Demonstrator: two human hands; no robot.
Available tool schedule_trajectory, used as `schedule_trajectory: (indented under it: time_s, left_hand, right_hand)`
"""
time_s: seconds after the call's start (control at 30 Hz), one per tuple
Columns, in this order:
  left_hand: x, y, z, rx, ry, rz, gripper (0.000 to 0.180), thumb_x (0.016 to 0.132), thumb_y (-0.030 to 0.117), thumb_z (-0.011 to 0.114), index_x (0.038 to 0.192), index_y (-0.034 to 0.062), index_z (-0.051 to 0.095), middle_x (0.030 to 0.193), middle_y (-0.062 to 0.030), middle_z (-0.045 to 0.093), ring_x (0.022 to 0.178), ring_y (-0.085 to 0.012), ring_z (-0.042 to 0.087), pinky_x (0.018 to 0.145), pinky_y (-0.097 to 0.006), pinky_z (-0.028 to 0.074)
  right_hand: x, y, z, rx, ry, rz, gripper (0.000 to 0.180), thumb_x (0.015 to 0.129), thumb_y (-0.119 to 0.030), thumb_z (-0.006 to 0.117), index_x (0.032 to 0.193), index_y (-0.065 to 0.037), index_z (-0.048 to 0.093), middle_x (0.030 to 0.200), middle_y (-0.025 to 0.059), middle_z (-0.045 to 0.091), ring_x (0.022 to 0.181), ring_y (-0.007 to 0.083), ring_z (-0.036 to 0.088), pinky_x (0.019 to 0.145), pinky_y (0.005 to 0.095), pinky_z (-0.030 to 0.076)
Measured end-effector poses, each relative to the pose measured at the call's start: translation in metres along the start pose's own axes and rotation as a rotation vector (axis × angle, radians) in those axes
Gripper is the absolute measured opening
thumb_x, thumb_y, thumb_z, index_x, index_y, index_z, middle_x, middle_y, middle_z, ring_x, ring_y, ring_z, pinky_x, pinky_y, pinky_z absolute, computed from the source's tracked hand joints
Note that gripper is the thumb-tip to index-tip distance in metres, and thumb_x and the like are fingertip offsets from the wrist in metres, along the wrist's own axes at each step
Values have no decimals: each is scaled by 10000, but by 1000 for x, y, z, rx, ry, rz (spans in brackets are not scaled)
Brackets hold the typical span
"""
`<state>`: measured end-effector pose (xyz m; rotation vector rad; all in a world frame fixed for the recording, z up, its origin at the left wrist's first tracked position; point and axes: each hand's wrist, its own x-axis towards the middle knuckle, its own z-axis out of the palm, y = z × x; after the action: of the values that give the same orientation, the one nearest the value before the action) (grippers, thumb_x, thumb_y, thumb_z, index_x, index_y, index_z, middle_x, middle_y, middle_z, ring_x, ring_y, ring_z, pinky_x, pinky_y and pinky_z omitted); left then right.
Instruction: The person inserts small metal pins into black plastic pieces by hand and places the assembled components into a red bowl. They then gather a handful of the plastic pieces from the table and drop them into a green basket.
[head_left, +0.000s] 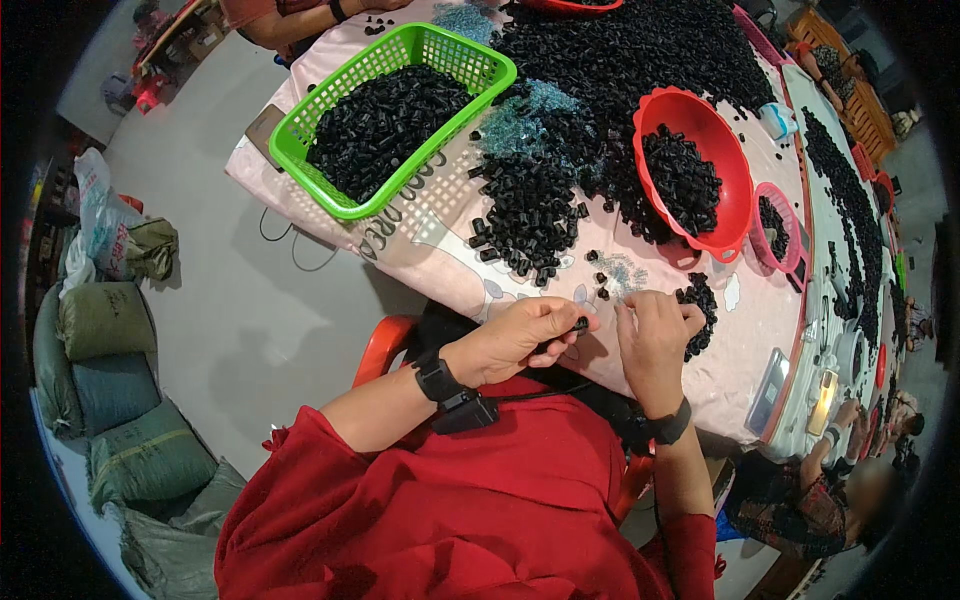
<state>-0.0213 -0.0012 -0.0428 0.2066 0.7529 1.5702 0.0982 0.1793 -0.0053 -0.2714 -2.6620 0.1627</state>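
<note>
My left hand (520, 335) is closed around a small black cylindrical piece (580, 323) pinched at its fingertips, over the near edge of the cloth-covered table (440, 250). My right hand (655, 340) rests just beside it, fingers curled at a small heap of black pieces (700, 300); what its fingertips pinch is hidden. A few loose black pieces and thin clear bits (620, 272) lie just beyond both hands. Both wrists wear black bands.
A green basket (300, 140) of black pieces stands at the far left of the table, a red bowl (640, 150) and a pink basket (790, 255) at the right. A large black pile (620, 60) fills the middle. Other people sit around; sacks (105, 320) lie on the floor.
</note>
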Motion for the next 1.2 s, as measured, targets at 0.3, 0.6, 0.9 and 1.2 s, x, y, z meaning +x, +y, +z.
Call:
schedule_trajectory:
  time_s: [0.3,0.6,0.9,1.2]
  left_hand:
    - [-1,-1,-2,-73,-12,-16,460,1050,432,516,1121,-12,613,843,12,508,664,-48,439,505,-177,366]
    - [-4,9,8,-13,56,-37,351,1080,314,504,1246,16,589,995,-46,637,745,-75,619,514,-177,432]
    - [20,58,32,-63,218,-86,334,1070,284,515,1279,34,592,1050,-31,653,851,-96,676,586,-193,500]
    - [144,136,101,196,228,95,200,1021,247,588,1069,57,626,1029,-59,619,882,-154,600,703,-288,525]
  right_hand:
    - [-13,11,-11,29,-35,82,196,819,-58,736,961,-84,604,848,43,619,827,236,598,887,407,334]
    - [-32,24,-17,42,-37,81,240,880,-19,672,1118,-51,653,912,61,644,867,219,604,893,387,340]
    - [-42,39,-18,81,46,128,187,902,14,611,1075,-34,662,902,76,650,864,224,609,860,371,364]
    - [-53,38,-22,152,16,175,187,874,33,613,1042,-27,669,929,96,684,890,258,638,874,394,385]
